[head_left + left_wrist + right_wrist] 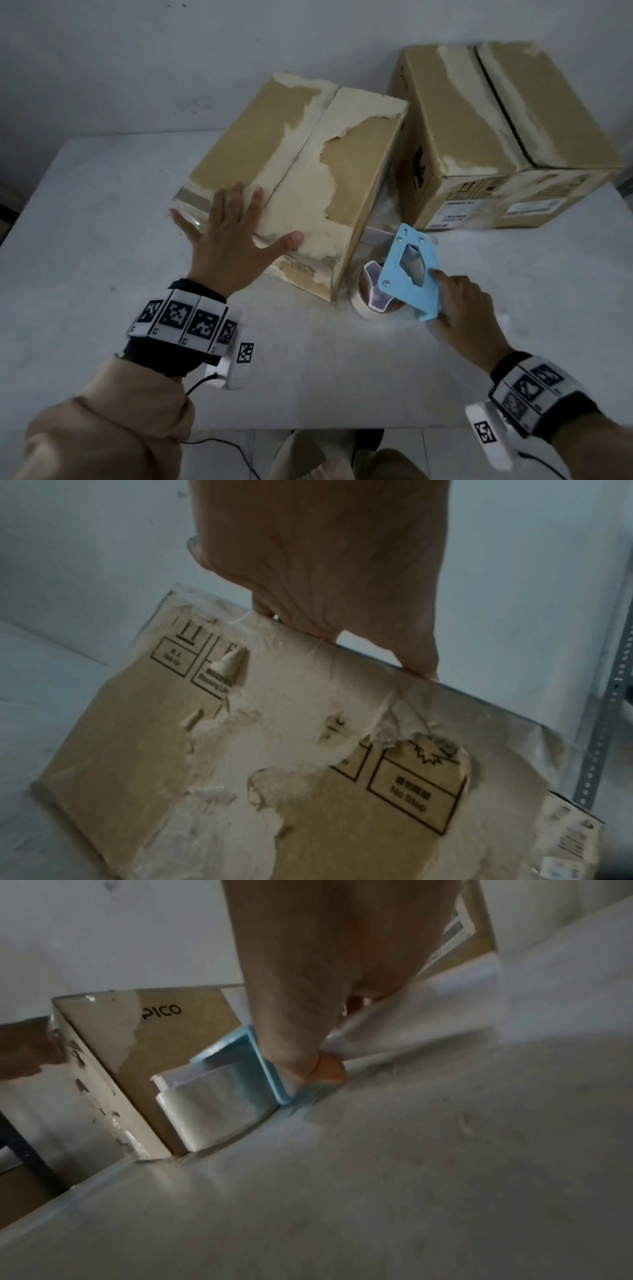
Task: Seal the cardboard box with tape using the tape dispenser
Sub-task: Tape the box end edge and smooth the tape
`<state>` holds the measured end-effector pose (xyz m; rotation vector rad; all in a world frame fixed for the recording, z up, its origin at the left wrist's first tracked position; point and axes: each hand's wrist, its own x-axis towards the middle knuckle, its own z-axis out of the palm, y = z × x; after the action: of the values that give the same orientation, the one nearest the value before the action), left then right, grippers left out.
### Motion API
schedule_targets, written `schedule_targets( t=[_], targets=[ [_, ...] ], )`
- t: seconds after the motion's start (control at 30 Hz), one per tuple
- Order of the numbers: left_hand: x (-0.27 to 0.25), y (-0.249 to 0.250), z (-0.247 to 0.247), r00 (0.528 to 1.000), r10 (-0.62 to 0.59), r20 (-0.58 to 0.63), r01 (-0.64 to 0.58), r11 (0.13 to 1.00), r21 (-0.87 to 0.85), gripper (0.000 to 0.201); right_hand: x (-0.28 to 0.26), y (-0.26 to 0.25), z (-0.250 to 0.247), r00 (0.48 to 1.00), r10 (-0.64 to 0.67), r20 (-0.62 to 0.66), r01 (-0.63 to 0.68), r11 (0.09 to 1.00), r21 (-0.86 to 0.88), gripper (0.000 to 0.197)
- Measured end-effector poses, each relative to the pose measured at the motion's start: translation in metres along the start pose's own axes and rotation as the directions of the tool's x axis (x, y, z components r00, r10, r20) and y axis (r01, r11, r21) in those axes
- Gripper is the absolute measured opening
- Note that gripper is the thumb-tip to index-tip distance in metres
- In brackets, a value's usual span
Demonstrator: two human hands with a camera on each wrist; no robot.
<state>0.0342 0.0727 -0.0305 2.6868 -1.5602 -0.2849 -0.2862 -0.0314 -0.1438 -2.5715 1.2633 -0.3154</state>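
A worn cardboard box (308, 164) with torn paper patches lies on the white table (102, 212), its top flaps closed along a centre seam. My left hand (233, 236) lies flat on its near top corner with fingers spread; the left wrist view shows the box's printed side (308, 764) under the palm. A light blue tape dispenser (411, 274) with a clear tape roll (368, 291) stands on the table just right of the box's near corner. My right hand (462, 308) grips the dispenser from the right, thumb (304, 1042) against the blue frame (260, 1064).
A second, larger cardboard box (496, 137) stands at the back right against the wall, close beside the first. The table's front edge (308, 428) is near my body. A metal shelf post (609, 696) shows in the left wrist view.
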Motion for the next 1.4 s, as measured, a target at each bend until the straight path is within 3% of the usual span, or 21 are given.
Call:
schedule_targets(
  t=[0.1, 0.17, 0.23, 0.43, 0.57, 0.73, 0.9, 1.03, 1.1, 1.17, 1.23, 1.33, 1.4],
  targets=[
    [0.001, -0.002, 0.001, 0.999, 0.021, -0.031, -0.02, 0.999, 0.029, 0.107, -0.003, 0.004, -0.01, 0.999, 0.028, -0.016, -0.029, 0.999, -0.017, 0.068],
    [0.0, -0.002, 0.001, 0.995, 0.053, -0.086, -0.049, 0.998, 0.041, 0.107, 0.003, 0.0, -0.023, 0.996, -0.015, -0.09, 0.009, 0.998, -0.061, 0.051],
    [0.0, -0.003, -0.002, 0.985, 0.098, -0.143, -0.091, 0.994, 0.054, 0.102, 0.017, -0.012, -0.032, 0.984, -0.048, -0.172, 0.04, 0.998, -0.051, 0.05],
    [0.007, -0.01, -0.012, 0.972, 0.152, -0.177, -0.144, 0.988, 0.059, 0.077, 0.06, -0.079, -0.052, 0.928, 0.024, -0.373, 0.073, 0.967, 0.244, 0.04],
    [0.015, -0.022, -0.01, 0.956, 0.215, -0.2, -0.209, 0.977, 0.048, 0.085, 0.064, -0.126, -0.054, 0.924, -0.019, -0.381, 0.188, 0.891, 0.414, 0.053],
    [0.033, -0.036, -0.006, 0.956, 0.2, -0.217, -0.216, 0.975, -0.055, 0.103, 0.07, -0.174, -0.036, 0.913, -0.098, -0.395, 0.28, 0.856, 0.435, 0.071],
    [0.036, -0.038, -0.006, 0.969, 0.217, -0.114, -0.213, 0.976, 0.044, 0.092, 0.085, -0.191, -0.005, 0.875, 0.033, -0.482, 0.316, 0.717, 0.622, 0.07],
    [0.049, -0.054, -0.02, 0.956, 0.196, -0.217, -0.206, 0.978, -0.027, 0.086, 0.073, -0.184, 0.001, 0.901, 0.145, -0.408, 0.234, 0.628, 0.742, 0.086],
    [0.056, -0.068, -0.027, 0.949, 0.082, -0.304, -0.136, 0.978, -0.161, 0.081, 0.06, -0.173, 0.007, 0.905, 0.18, -0.385, 0.194, 0.631, 0.751, 0.082],
    [0.056, -0.075, -0.032, 0.984, -0.053, -0.173, -0.013, 0.933, -0.359, 0.072, 0.056, -0.162, 0.005, 0.914, 0.199, -0.353, 0.129, 0.683, 0.719, 0.071],
    [0.051, -0.077, -0.032, 0.995, -0.1, -0.004, 0.085, 0.868, -0.489, 0.067, 0.06, -0.16, -0.006, 0.937, 0.178, -0.302, 0.084, 0.722, 0.687, 0.072],
    [0.041, -0.077, -0.034, 0.993, -0.116, 0.039, 0.117, 0.821, -0.559, 0.067, 0.078, -0.172, -0.025, 0.982, 0.166, -0.089, -0.002, 0.481, 0.877, 0.106],
    [0.035, -0.079, -0.031, 0.991, -0.128, 0.035, 0.126, 0.82, -0.559, 0.064, 0.092, -0.17, -0.032, 0.994, 0.097, -0.048, -0.007, 0.505, 0.863, 0.112]
  ],
)
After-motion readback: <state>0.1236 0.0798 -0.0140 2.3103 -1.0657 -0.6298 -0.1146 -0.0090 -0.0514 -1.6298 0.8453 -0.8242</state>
